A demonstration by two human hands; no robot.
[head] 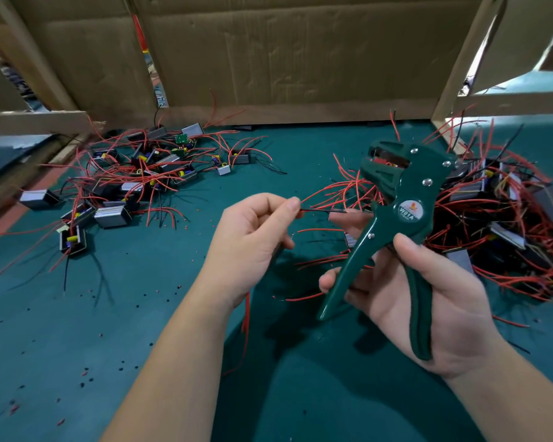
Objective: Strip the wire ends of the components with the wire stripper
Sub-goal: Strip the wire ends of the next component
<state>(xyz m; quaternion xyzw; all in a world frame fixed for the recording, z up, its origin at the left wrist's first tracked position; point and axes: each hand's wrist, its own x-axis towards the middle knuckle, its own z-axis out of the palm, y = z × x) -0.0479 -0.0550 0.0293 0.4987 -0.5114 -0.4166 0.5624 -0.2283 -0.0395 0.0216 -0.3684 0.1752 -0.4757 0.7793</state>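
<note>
- The thin black wire (323,211) runs level, and its free end points to 3 o'clock.
- The left hand (253,237) pinches the wire's near end between thumb and forefinger; the other fingers are curled in.
- The wire's tip lies just beside the dark green metal wire stripper (411,199), at 7 o'clock of the stripper's head and outside its jaws.
- The right hand (434,301) grasps the stripper. One handle lies across the palm under the thumb, and the fingers curl round the other handle. The handles stand spread and the head points to 12 o'clock.
- A red wire (246,314) hangs at 6 o'clock of the left hand.
- A pile of grey box components with red leads (134,173) lies at 10 o'clock.
- A denser pile of the same parts (498,224) lies at 3 o'clock, behind the stripper.
- Both piles rest on the teal bench mat (77,314), which is strewn with small insulation scraps (87,373).
- A brown cardboard wall (284,52) stands at 12 o'clock.
</note>
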